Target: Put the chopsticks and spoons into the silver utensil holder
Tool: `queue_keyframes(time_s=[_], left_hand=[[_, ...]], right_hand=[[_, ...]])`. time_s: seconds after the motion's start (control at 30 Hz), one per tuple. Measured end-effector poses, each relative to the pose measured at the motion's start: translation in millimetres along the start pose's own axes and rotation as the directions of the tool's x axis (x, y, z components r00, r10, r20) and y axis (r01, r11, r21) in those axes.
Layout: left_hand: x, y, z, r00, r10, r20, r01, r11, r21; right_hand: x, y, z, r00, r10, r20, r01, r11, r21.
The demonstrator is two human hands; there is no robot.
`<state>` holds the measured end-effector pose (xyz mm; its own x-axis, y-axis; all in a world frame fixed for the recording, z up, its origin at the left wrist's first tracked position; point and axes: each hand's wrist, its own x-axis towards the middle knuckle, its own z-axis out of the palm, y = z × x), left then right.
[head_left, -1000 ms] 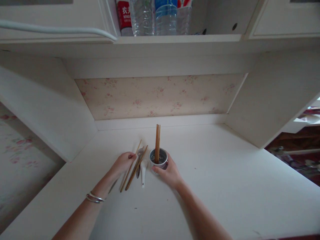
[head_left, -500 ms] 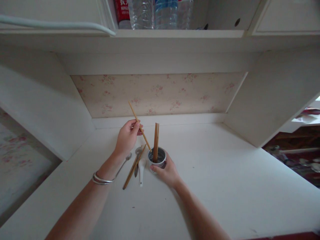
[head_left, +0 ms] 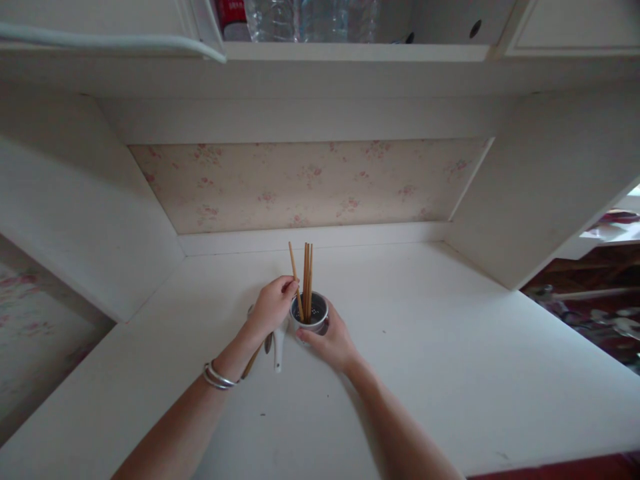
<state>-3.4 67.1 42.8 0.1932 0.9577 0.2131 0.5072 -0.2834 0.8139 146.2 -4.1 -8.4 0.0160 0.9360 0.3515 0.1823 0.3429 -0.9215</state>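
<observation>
My left hand (head_left: 276, 301) pinches a wooden chopstick (head_left: 293, 261) whose lower end is inside a metal utensil holder (head_left: 310, 325) with small holes in its bottom. Several other chopsticks (head_left: 308, 273) stand upright in the holder. Around the holder's right side and front curls my right hand (head_left: 333, 340), gripping it on the counter. Just left of the holder lies a white soup spoon (head_left: 279, 350). Partly hidden under my left hand and wrist are a metal spoon (head_left: 269, 343) and more chopsticks (head_left: 251, 363) lying on the counter.
The white counter (head_left: 425, 373) runs under a cabinet shelf holding plastic bottles (head_left: 320, 20) and a red container (head_left: 233, 13). A white cable (head_left: 115, 41) hangs along the cabinet at upper left. Side panels (head_left: 540, 180) enclose the nook, with floral wallpaper (head_left: 320, 183) behind.
My left hand has moved right and down, bringing its chopstick more upright with the lower end deeper in the holder. My right hand still grips the holder. The view has shifted slightly.
</observation>
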Motion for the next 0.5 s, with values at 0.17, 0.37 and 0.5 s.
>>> queue_keyframes(time_s=[0.17, 0.37, 0.5], left_hand=[[-5.3, 0.1, 2.8, 0.999, 0.039, -0.002, -0.039, 0.997, 0.07], [-7.0, 8.1, 4.9, 0.999, 0.037, 0.013, -0.038, 0.996, 0.077], [-6.3, 11.7, 6.1, 0.998, 0.036, 0.044, -0.042, 0.987, 0.155]], right_hand=[[-0.8, 2.6, 0.0, 1.0, 0.008, 0.013, -0.008, 1.0, 0.002], [-1.3, 5.5, 0.7, 1.0, 0.019, -0.002, -0.019, 1.0, -0.014], [-1.1, 6.7, 0.4, 1.0, 0.011, 0.011, -0.011, 1.0, 0.01]])
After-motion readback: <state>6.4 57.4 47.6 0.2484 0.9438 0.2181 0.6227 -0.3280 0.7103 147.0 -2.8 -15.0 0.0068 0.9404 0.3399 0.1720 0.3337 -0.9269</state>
